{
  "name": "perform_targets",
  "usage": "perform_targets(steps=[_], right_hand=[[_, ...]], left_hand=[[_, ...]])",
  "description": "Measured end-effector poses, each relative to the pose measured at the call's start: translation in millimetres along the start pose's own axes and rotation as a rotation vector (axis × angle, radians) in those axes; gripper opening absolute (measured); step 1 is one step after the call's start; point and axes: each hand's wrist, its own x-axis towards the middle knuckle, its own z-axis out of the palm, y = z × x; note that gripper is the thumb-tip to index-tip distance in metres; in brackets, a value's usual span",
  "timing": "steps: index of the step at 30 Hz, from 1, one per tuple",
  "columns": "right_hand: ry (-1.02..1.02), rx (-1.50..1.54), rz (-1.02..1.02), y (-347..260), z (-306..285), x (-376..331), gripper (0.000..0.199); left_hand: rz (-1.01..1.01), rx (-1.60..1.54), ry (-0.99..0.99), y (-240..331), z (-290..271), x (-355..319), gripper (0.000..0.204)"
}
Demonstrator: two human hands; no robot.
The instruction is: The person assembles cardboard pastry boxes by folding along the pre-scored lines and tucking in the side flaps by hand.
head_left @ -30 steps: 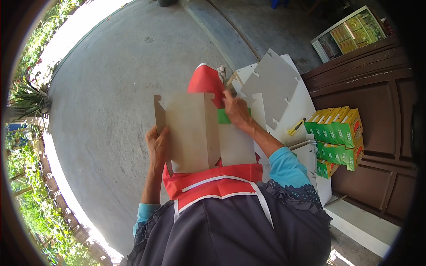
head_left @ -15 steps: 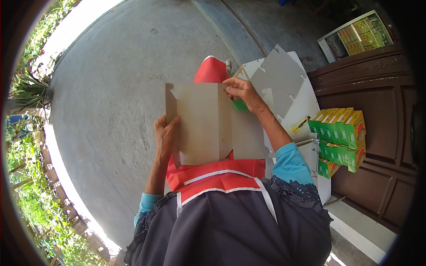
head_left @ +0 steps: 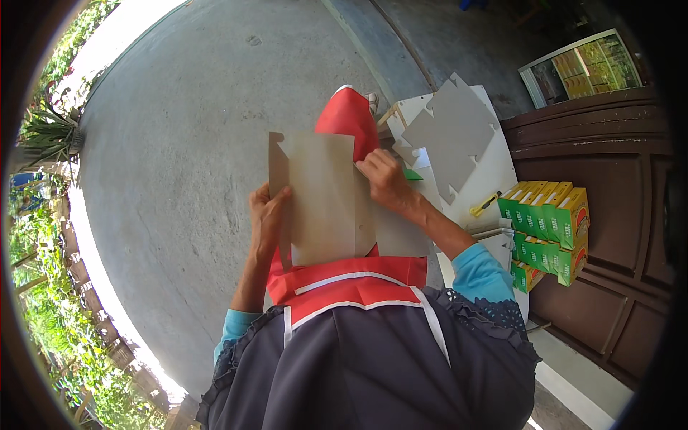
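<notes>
A partly folded cardboard box blank [head_left: 322, 201], its plain grey-brown side up, rests over my red-clad lap. My left hand [head_left: 268, 211] grips its left panel, thumb on the inner face and fingers behind. At the upper right fold my right hand [head_left: 385, 179] is closed, its fingers pinching the edge of the right panel. A bit of the blank's green printed side shows just beyond that hand. The right panel slopes down beneath my right wrist.
On the white table [head_left: 494, 150] to my right lie flat grey cardboard blanks [head_left: 451, 132] and a yellow cutter knife [head_left: 485, 204]. Several green-and-yellow boxes [head_left: 545, 215] stand stacked by the brown wooden door [head_left: 609, 208]. A glass-fronted case [head_left: 584, 68] stands beyond.
My right hand has moved down from the blank's top right corner along its right fold, and its fingers have curled in. My left hand keeps its grip.
</notes>
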Motion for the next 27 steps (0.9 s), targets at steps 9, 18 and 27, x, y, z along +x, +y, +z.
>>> perform_targets(steps=[9, 18, 27], right_hand=[[-0.043, -0.098, 0.104, -48.1, 4.5, -10.0, 0.055], [-0.354, 0.473, 0.229, 23.3, -31.9, 112.9, 0.04], [-0.382, -0.055, -0.077, -15.7, -4.6, 96.7, 0.017]], left_hand=[[0.07, -0.042, 0.095, -9.9, 2.0, 0.4, 0.02], [-0.015, -0.143, -0.032, 17.6, 29.7, -1.5, 0.02], [-0.14, -0.105, -0.107, 7.1, 7.3, 65.4, 0.027]])
